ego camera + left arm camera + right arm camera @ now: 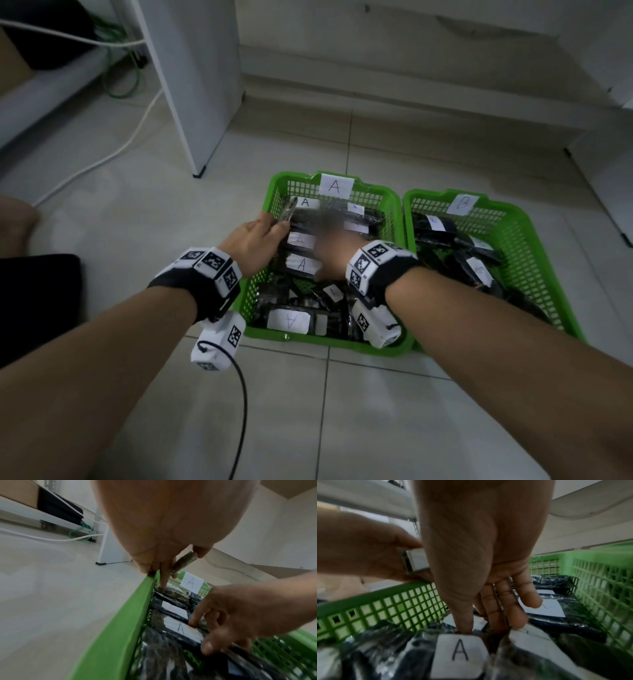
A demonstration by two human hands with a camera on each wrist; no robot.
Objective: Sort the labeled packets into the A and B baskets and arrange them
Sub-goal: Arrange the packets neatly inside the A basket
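Observation:
Two green baskets stand side by side on the floor. Basket A point(270, 192) is on the left and basket B point(534, 240) on the right. Black packets with white A labels point(301, 263) lie in rows in basket A, while dark packets point(442, 222) lie jumbled in basket B. At basket A's left rim point(120, 622), my left hand point(274, 226) pinches one packet point(184, 562) on edge, with one finger reaching down onto a packet below. My right hand point(330, 236), blurred, is inside basket A. Its straight fingers point(513, 615) poke down among the A packets point(458, 655).
A white cabinet panel point(202, 85) stands on the tiles behind and left of the baskets. A white cable point(102, 161) and green cables point(120, 75) trail beside it. A dark object point(37, 301) lies at the left, and a black cord point(241, 411) hangs from my left wrist.

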